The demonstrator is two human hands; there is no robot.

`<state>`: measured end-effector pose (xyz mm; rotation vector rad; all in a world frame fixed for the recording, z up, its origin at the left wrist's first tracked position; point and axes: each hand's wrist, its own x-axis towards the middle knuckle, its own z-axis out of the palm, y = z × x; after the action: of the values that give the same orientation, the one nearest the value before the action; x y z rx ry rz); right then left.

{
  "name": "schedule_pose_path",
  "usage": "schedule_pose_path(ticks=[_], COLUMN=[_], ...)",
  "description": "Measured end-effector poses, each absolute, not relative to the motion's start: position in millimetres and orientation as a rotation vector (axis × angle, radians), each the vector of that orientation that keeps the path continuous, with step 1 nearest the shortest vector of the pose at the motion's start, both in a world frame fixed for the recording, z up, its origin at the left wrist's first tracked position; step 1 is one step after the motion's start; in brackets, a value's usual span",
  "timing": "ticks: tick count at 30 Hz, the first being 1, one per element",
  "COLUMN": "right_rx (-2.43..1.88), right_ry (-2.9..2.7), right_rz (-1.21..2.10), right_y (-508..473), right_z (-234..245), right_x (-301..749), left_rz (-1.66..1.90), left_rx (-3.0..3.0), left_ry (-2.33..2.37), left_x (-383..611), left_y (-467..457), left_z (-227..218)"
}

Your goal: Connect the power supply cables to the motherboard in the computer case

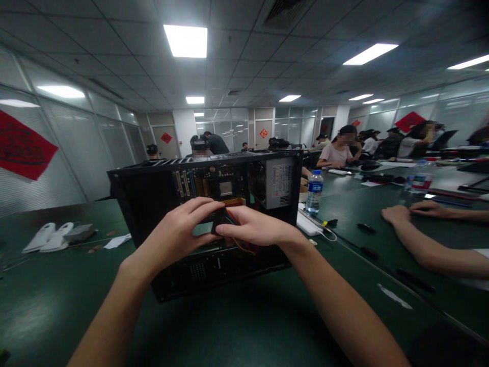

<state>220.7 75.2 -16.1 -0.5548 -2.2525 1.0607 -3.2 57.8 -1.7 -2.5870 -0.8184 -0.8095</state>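
Note:
An open black computer case (137, 204) stands on the green table in front of me, its inside facing me. Inside show the motherboard (214, 186) and a silver power supply (278, 182) at the upper right. Before the case's opening, my left hand (181, 227) is closed in a C shape, fingers above and thumb below, on a small black part (219, 220). My right hand (254, 224) pinches the same part from the other side. Thin coloured wires (244, 247) hang under the right hand. The part's exact kind is hidden by the fingers.
A water bottle (315, 191) and a white power strip (307, 223) stand right of the case. Another person's hands (397, 214) rest on the table at the right. White pieces (48, 237) and a grey block (80, 233) lie at the left. Cables run along the right side.

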Motion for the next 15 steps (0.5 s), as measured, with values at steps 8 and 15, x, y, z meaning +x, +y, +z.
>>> schedule_pose_path(ticks=[8,15], right_rx=[-0.753,-0.511], right_ry=[-2.336,-2.154], right_rz=[0.373,-0.654], right_y=[75,100], right_z=[-13,-30], right_x=[229,236], left_rz=[-0.755,-0.767], left_rx=[-2.672,-2.712], left_ry=[-0.844,-0.907], left_x=[-12,-22], left_y=[55,57], left_z=[5,10])
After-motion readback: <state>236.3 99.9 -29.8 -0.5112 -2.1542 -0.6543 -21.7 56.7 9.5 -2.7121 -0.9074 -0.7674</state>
